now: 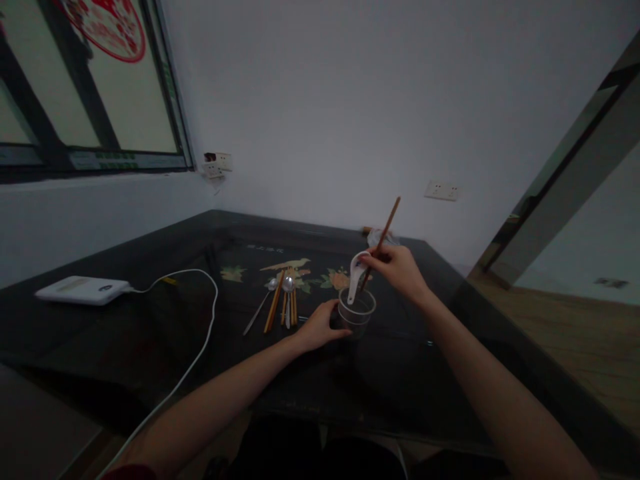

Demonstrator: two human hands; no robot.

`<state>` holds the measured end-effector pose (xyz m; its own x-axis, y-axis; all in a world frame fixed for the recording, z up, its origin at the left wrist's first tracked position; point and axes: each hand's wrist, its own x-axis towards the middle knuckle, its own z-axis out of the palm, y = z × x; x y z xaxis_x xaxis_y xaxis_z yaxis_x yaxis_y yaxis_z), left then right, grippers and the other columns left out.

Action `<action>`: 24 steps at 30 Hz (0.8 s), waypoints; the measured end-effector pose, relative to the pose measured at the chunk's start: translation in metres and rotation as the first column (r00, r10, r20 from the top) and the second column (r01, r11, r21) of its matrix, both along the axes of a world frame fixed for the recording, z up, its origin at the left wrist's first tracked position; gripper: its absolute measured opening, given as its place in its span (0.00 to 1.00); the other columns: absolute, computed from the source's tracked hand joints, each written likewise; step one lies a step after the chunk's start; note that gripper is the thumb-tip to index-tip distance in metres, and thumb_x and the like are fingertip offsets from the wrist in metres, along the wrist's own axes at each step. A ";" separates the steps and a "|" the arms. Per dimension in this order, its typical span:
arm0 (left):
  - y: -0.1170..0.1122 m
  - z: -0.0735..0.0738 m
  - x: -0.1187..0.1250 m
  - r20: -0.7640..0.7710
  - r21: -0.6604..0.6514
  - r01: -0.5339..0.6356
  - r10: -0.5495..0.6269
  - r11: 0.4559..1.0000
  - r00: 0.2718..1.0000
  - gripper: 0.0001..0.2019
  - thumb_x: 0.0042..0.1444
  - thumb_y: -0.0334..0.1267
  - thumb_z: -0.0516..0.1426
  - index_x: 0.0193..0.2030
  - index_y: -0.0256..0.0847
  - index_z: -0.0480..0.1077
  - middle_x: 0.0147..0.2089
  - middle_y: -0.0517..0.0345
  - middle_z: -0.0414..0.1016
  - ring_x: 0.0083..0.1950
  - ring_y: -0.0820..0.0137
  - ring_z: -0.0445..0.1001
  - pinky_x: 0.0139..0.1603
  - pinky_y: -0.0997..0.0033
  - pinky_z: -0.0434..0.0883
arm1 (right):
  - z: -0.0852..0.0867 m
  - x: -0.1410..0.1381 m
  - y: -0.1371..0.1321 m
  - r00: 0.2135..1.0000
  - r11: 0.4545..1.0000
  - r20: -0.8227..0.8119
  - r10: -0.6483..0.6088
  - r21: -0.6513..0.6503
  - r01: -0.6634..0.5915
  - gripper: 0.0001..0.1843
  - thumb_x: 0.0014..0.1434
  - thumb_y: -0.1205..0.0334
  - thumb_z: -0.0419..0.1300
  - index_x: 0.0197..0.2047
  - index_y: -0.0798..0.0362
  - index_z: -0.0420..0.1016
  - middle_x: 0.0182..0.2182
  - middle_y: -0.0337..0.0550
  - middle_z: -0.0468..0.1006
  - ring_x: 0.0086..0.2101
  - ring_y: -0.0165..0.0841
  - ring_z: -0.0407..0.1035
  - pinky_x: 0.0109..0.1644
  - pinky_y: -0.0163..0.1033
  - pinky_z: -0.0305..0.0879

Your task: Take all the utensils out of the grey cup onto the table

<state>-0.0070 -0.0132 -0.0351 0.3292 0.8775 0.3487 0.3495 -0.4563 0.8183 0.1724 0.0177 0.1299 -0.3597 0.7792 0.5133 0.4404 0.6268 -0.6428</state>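
My left hand (320, 327) is curled round the side of a clear cup (356, 321) standing on the dark table. My right hand (397, 268) pinches a white soup spoon (357, 270) by its bowl end, with the handle pointing down into the cup. A brown chopstick (390, 220) slants up out of the cup past my right fingers; whether they grip it too, I cannot tell. Left of the cup lie a metal spoon (257, 312), a second metal spoon (289, 285) and several wooden chopsticks (274, 303), side by side.
A white power bank-like box (83, 291) lies at the left, and its white cable (214, 307) runs toward the front edge. A crumpled plastic bag (383, 238) is at the table's back edge by the wall. Wall sockets (442, 191) are above the table (165, 340).
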 end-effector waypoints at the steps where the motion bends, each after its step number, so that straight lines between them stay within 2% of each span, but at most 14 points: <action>1: 0.000 0.000 0.000 0.006 0.000 0.000 0.000 1.000 1.000 0.32 0.43 0.43 0.65 0.55 0.36 0.62 0.54 0.45 0.68 0.55 0.57 0.67 0.56 0.57 0.63 | 0.009 -0.005 -0.003 0.999 1.000 -0.047 -0.004 0.012 0.004 0.16 0.52 0.52 0.60 0.32 0.58 0.77 0.25 0.45 0.78 0.26 0.32 0.70 0.30 0.35 0.64; 4: 0.002 -0.003 0.001 0.016 0.002 -0.010 0.010 1.000 1.000 0.34 0.42 0.43 0.66 0.55 0.37 0.62 0.55 0.45 0.68 0.55 0.57 0.67 0.56 0.57 0.63 | 0.028 -0.028 -0.011 0.992 0.999 -0.124 0.017 0.037 -0.012 0.18 0.54 0.50 0.59 0.33 0.59 0.77 0.23 0.43 0.76 0.23 0.28 0.67 0.26 0.32 0.61; 7: 0.004 -0.005 0.002 0.006 -0.004 -0.022 0.023 1.000 1.000 0.34 0.41 0.44 0.66 0.55 0.38 0.62 0.55 0.45 0.69 0.55 0.56 0.67 0.56 0.56 0.63 | 0.027 -0.064 -0.013 0.988 0.996 -0.130 0.088 0.013 -0.087 0.18 0.56 0.51 0.57 0.32 0.60 0.75 0.21 0.41 0.73 0.20 0.25 0.64 0.24 0.30 0.59; 9: 0.004 -0.005 0.002 0.002 -0.010 -0.029 0.029 1.000 1.000 0.34 0.40 0.43 0.67 0.55 0.37 0.63 0.54 0.44 0.69 0.56 0.55 0.66 0.57 0.55 0.63 | 0.016 -0.092 -0.008 0.982 0.991 -0.135 0.129 -0.028 -0.134 0.17 0.56 0.51 0.57 0.31 0.59 0.74 0.21 0.40 0.73 0.20 0.24 0.64 0.24 0.29 0.59; 11: 0.003 -0.002 0.003 0.011 -0.002 -0.023 0.023 1.000 1.000 0.34 0.40 0.43 0.67 0.55 0.36 0.63 0.54 0.44 0.69 0.56 0.55 0.66 0.58 0.54 0.62 | -0.002 -0.119 0.003 0.987 0.987 -0.110 0.114 -0.096 -0.125 0.16 0.57 0.53 0.57 0.32 0.59 0.74 0.23 0.41 0.75 0.21 0.24 0.67 0.24 0.28 0.61; 14: 0.001 0.003 0.004 0.047 0.028 0.033 -0.035 0.999 0.998 0.32 0.42 0.42 0.65 0.54 0.36 0.63 0.55 0.44 0.69 0.57 0.55 0.66 0.58 0.55 0.62 | -0.034 -0.148 0.025 0.999 0.968 0.046 0.004 -0.253 0.008 0.13 0.58 0.57 0.56 0.35 0.59 0.74 0.25 0.43 0.77 0.21 0.25 0.70 0.25 0.28 0.63; 16: 0.000 0.007 0.004 0.073 0.038 0.081 -0.084 0.996 0.994 0.30 0.44 0.42 0.64 0.55 0.36 0.64 0.55 0.45 0.69 0.56 0.55 0.67 0.57 0.56 0.63 | -0.052 -0.157 0.040 0.968 0.941 0.241 -0.063 -0.309 0.138 0.13 0.58 0.57 0.56 0.36 0.59 0.75 0.28 0.45 0.79 0.24 0.26 0.72 0.28 0.27 0.65; 18: -0.001 0.009 0.003 0.094 0.046 0.102 -0.106 0.994 0.990 0.30 0.45 0.41 0.64 0.55 0.36 0.63 0.55 0.45 0.69 0.55 0.54 0.67 0.56 0.55 0.64 | -0.066 -0.161 0.054 0.919 0.906 0.389 -0.068 -0.362 0.220 0.12 0.57 0.59 0.57 0.36 0.59 0.76 0.29 0.47 0.80 0.25 0.28 0.74 0.30 0.28 0.66; 21: 0.000 0.008 0.003 0.108 0.068 0.100 -0.107 0.993 0.988 0.29 0.46 0.40 0.63 0.56 0.36 0.63 0.56 0.44 0.69 0.56 0.54 0.67 0.57 0.54 0.63 | -0.079 -0.162 0.069 0.881 0.881 0.471 -0.057 -0.392 0.266 0.11 0.56 0.62 0.58 0.37 0.62 0.77 0.30 0.50 0.80 0.27 0.32 0.75 0.31 0.30 0.68; 24: 0.001 0.006 0.004 0.094 0.090 0.126 -0.134 0.988 0.986 0.24 0.47 0.38 0.61 0.53 0.36 0.65 0.55 0.45 0.69 0.56 0.54 0.67 0.58 0.55 0.63 | -0.086 -0.165 0.077 0.844 0.880 0.530 -0.074 -0.363 0.305 0.13 0.56 0.63 0.57 0.41 0.62 0.76 0.37 0.55 0.80 0.34 0.37 0.76 0.37 0.33 0.69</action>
